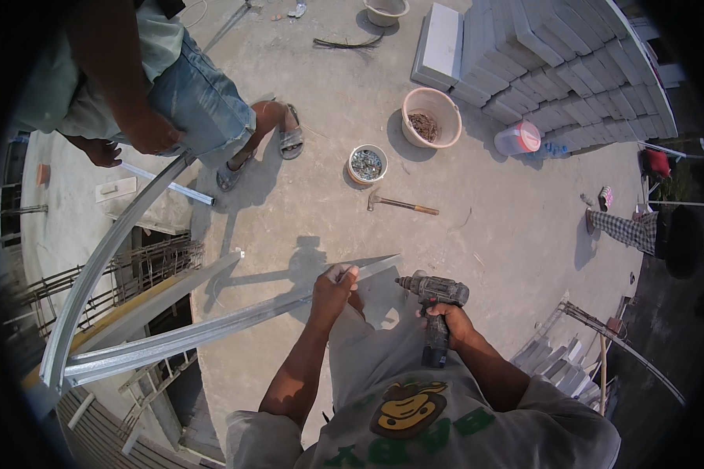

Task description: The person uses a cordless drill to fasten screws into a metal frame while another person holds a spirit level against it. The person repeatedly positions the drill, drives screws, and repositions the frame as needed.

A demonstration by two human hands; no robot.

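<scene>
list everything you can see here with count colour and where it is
metal channels: several, silver, left, over the slab edge
cordless drill: 1, dark, centre
hammer: 1, wooden handle, on concrete
small bowl of fasteners: 1, pale, above the hammer
bucket: 1, pinkish, beside the blocks
block stack: 1, grey, top right
jug: 1, white and pink, at the stack's foot
co-worker: 1, denim shorts, sandals, top left, hand on curved channel
left hand: grip on a channel's end
right hand: grip on the drill
</scene>
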